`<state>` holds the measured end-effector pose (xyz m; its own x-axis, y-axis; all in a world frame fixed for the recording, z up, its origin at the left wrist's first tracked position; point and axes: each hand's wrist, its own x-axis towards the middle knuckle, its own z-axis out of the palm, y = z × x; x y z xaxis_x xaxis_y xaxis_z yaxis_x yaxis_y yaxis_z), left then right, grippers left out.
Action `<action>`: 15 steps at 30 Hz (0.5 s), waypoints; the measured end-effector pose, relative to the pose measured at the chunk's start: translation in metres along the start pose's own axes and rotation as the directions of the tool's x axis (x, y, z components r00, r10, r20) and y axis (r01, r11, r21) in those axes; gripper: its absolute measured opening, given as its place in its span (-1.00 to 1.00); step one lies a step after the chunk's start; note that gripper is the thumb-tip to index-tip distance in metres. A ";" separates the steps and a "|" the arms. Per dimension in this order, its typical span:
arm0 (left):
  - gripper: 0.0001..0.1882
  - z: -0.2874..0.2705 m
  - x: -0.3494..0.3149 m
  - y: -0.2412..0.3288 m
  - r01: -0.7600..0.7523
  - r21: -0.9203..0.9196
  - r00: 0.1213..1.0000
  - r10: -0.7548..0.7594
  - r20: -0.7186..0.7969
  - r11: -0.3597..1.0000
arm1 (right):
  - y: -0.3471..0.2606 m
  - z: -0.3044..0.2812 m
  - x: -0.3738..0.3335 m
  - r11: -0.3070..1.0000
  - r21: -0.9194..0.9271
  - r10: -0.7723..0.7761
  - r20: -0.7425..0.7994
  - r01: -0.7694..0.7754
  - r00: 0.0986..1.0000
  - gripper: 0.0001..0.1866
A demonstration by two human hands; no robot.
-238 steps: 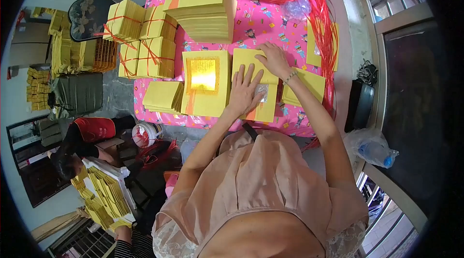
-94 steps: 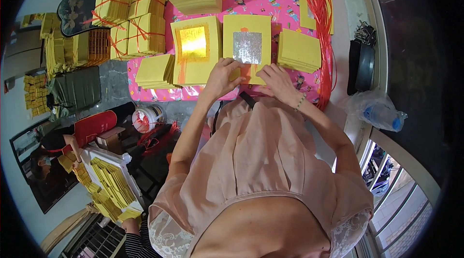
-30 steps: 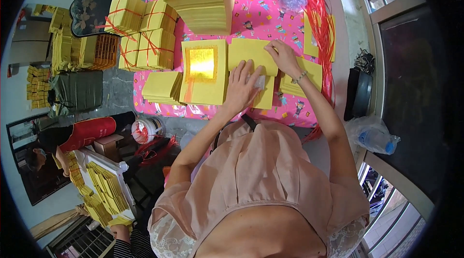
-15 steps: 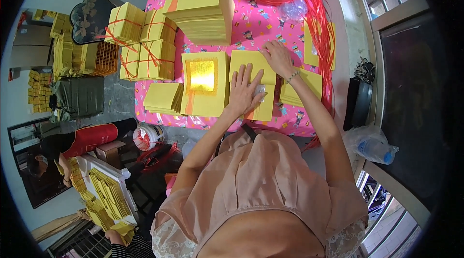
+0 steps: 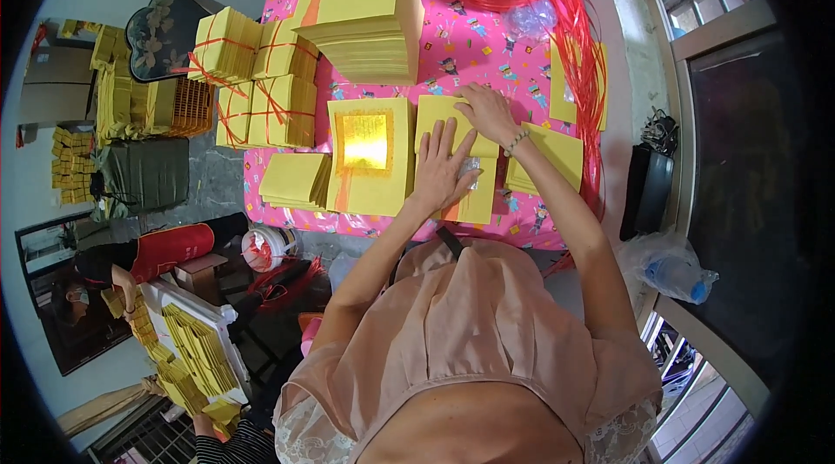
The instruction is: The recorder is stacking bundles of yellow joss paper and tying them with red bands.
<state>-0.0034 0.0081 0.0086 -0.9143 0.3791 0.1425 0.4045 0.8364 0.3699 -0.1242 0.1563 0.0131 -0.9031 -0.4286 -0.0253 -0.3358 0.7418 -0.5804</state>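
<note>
My left hand (image 5: 446,170) lies flat with its fingers spread on a yellow paper sheet (image 5: 435,116) that is partly folded over. A clear plastic piece (image 5: 470,166) shows beside its thumb. My right hand (image 5: 490,119), with a bracelet at the wrist, rests on the folded part near its far right edge, fingers extended and slightly bent. To the left sits a pile of yellow sheets (image 5: 370,179) with a gold foil square on top. Folded yellow papers (image 5: 552,160) lie right of my right wrist, and another folded pile (image 5: 294,180) is at the left.
A tall yellow paper stack (image 5: 370,51) and bundles tied with red strips (image 5: 283,107) stand on the pink patterned tablecloth (image 5: 448,46). Red plastic strips (image 5: 584,64) trail down the right side. At the lower left, people work at a white table (image 5: 222,329) with yellow papers.
My right hand has shifted slightly left across the folded paper, closer to my left hand. My left hand stays pressed on the sheet. A person at the left has moved slightly.
</note>
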 end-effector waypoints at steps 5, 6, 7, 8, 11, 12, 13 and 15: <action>-0.22 0.002 0.000 -0.001 0.001 -0.012 1.000 -0.001 0.015 1.000 | 0.003 0.004 -0.001 1.000 0.015 -0.020 -0.037 0.021 0.999 -0.73; -0.22 0.002 0.000 -0.001 0.005 -0.013 1.000 -0.005 0.020 1.000 | 0.003 0.005 -0.001 0.999 0.026 -0.020 -0.035 0.021 0.999 -0.73; -0.22 0.002 0.000 -0.001 0.009 -0.014 1.000 -0.009 0.025 1.000 | 0.003 0.005 -0.001 0.999 0.036 -0.019 -0.033 0.020 0.999 -0.73; -0.22 0.002 -0.001 -0.001 0.011 -0.014 1.000 -0.010 0.024 1.000 | 0.004 0.005 0.000 0.999 0.037 -0.020 -0.032 0.021 0.999 -0.73; -0.23 0.004 -0.001 -0.001 0.008 -0.026 1.000 -0.008 0.018 1.000 | 0.003 0.005 0.000 0.999 0.027 -0.039 -0.039 0.040 0.998 -0.74; -0.24 0.004 -0.002 -0.002 0.012 -0.031 1.000 -0.012 0.018 0.999 | 0.002 0.004 0.000 0.999 0.026 -0.033 -0.036 0.034 0.999 -0.74; -0.25 0.005 -0.003 -0.002 0.016 -0.036 1.000 -0.016 0.019 0.999 | 0.001 0.004 -0.001 0.999 0.024 -0.027 -0.033 0.028 0.999 -0.74; -0.24 0.006 -0.002 -0.002 0.015 -0.039 1.000 -0.014 0.022 0.999 | 0.002 0.005 -0.001 0.999 0.030 -0.028 -0.034 0.029 0.999 -0.74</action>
<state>-0.0019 0.0078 0.0014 -0.9193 0.3758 0.1171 0.3896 0.8260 0.4074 -0.1229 0.1556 0.0078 -0.9019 -0.4316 0.0191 -0.3542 0.7133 -0.6047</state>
